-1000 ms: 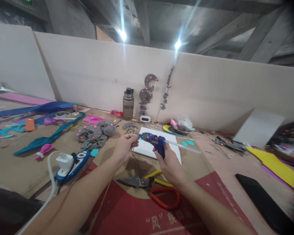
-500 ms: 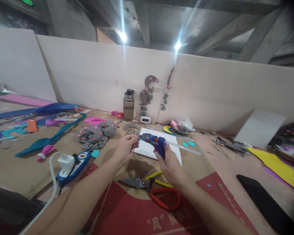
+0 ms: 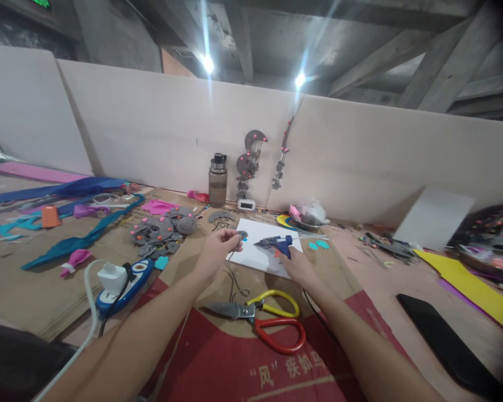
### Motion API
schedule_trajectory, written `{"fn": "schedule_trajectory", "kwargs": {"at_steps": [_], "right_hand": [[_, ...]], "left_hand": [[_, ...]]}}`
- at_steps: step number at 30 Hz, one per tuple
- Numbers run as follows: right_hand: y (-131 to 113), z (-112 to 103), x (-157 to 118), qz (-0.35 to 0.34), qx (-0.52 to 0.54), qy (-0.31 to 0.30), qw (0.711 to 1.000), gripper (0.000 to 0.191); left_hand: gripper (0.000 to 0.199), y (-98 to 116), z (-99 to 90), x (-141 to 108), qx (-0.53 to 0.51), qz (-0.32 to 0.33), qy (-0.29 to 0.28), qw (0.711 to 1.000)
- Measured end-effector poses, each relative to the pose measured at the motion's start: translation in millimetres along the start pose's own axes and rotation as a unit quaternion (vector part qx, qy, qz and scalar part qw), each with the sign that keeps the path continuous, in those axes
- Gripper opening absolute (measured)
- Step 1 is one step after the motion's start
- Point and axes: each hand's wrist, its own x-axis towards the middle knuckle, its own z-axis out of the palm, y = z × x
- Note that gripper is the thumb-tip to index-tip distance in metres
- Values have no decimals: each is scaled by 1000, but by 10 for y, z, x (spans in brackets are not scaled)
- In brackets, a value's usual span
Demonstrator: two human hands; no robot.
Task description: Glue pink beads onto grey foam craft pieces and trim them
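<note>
Between the fingertips of my left hand (image 3: 218, 251) is a small grey felt piece (image 3: 243, 235), with a grey cord (image 3: 233, 279) hanging below the hand. My right hand (image 3: 295, 263) grips a blue hot glue gun (image 3: 283, 244) by its handle, its dark nozzle pointing left toward the felt piece but apart from it. A clear glue stick sticks out of the gun's back. Under both hands lies a white sheet (image 3: 260, 258). Nearer to me, scissors (image 3: 251, 310) with one yellow and one red handle lie spread on the cardboard (image 3: 218, 357).
A blue power strip (image 3: 128, 285) with a white plug sits at left, near grey felt pieces with pink dots (image 3: 159, 229). A bottle (image 3: 218, 181) and small clock (image 3: 246, 205) stand by the white partition. At right lie a black phone (image 3: 444, 340) and yellow sheet (image 3: 469, 285).
The glue gun has moved right and down, away from the left hand, and its nozzle is now apart from the felt piece. The felt piece shows more clearly now.
</note>
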Motion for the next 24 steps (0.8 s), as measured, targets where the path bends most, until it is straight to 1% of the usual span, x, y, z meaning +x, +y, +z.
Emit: {"fn": "schedule_trajectory", "kwargs": {"at_steps": [2, 4, 5, 6, 7, 9, 10, 12, 13, 15, 16, 18, 19, 21, 24], "right_hand": [[-6, -28, -17, -36, -38, 59, 997, 19], [-89, -49, -64, -79, -73, 123, 987, 19], [-156, -49, -97, -99, -74, 142, 982, 20], [-236, -40, -134, -110, -54, 142, 982, 20], [-325, -19, -175, -119, -11, 117, 986, 21], [-519, 54, -266, -110, 126, 48, 985, 23], [-618, 99, -311, -93, 208, 4, 974, 25], [-805, 190, -392, -47, 351, -65, 933, 31], [-888, 228, -423, -22, 398, -96, 912, 33], [-1023, 283, -462, 12, 467, -139, 873, 37], [-1071, 302, -471, 20, 494, -147, 857, 38], [-1125, 331, -469, 27, 520, -153, 840, 37], [-1133, 344, -461, 27, 522, -152, 839, 36], [-1119, 374, -432, 21, 505, -140, 852, 30], [-1065, 412, -375, -17, 437, -85, 895, 22]], "left_hand": [[19, 45, 23, -51, 74, 43, -5, 996], [15, 84, 31, -97, 148, 93, -6, 985], [14, 98, 31, -114, 180, 118, -4, 977], [12, 107, 27, -127, 209, 143, 0, 967], [11, 111, 21, -136, 235, 169, 7, 957], [7, 110, 5, -139, 283, 220, 18, 933], [5, 107, -4, -136, 305, 246, 19, 920], [5, 102, -24, -126, 335, 291, 13, 896], [6, 102, -33, -122, 339, 306, 7, 890], [7, 108, -48, -120, 331, 315, 3, 889], [8, 115, -51, -123, 324, 311, 5, 894], [9, 133, -48, -136, 312, 292, 10, 904], [9, 145, -41, -145, 306, 280, 14, 910], [8, 169, -18, -162, 283, 252, 23, 925], [7, 195, 23, -173, 227, 208, 45, 950]]}}
